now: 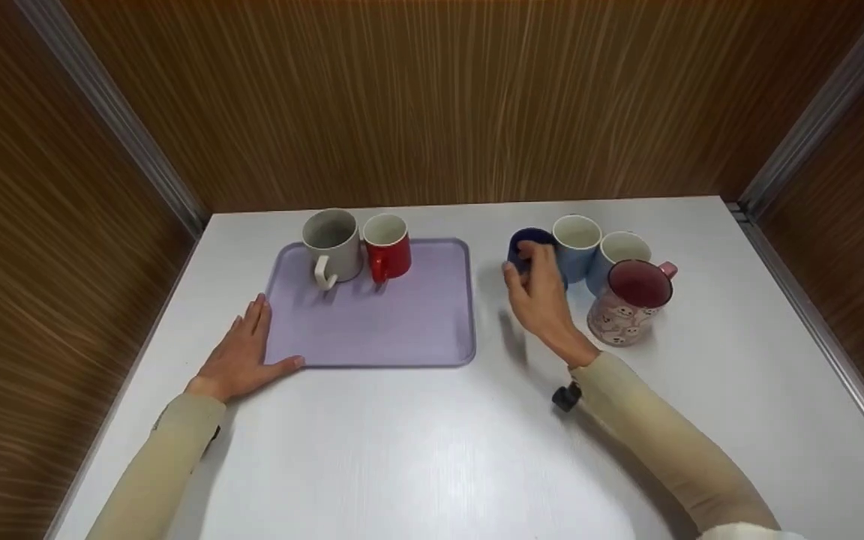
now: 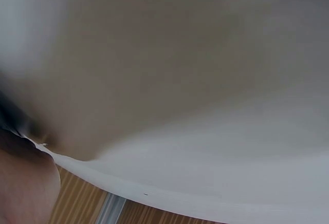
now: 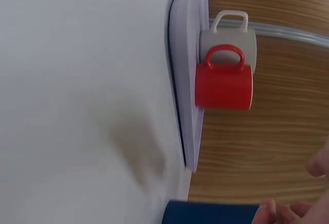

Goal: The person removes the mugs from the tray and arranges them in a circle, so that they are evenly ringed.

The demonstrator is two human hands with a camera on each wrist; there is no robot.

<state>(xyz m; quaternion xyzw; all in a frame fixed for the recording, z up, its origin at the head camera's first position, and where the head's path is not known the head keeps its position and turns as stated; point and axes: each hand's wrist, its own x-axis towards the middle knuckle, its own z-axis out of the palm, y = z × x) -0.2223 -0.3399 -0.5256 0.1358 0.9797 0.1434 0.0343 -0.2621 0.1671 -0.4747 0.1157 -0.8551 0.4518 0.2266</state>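
My left hand point(image 1: 241, 356) rests with straight fingers against the left edge and near corner of the lilac tray point(image 1: 379, 330). On the tray stand a grey-white mug point(image 1: 338, 259) and a smaller red mug point(image 1: 394, 257), side by side with their handles towards me. My right hand point(image 1: 541, 296) is over the dark blue mug point(image 3: 211, 212), fingers loosely bent above its opening. In the right wrist view, fingertips point(image 3: 265, 211) overlap the mug's rim, while the thumb stands apart from it. The hand hides much of this mug in the head view.
Right of the dark blue mug stand two light blue mugs, one behind point(image 1: 577, 251) and one further right point(image 1: 622, 247). A pink patterned mug point(image 1: 623, 319) with a dark red inside is in front of them. Wood-grained panels point(image 1: 432, 105) enclose the white table point(image 1: 402, 450).
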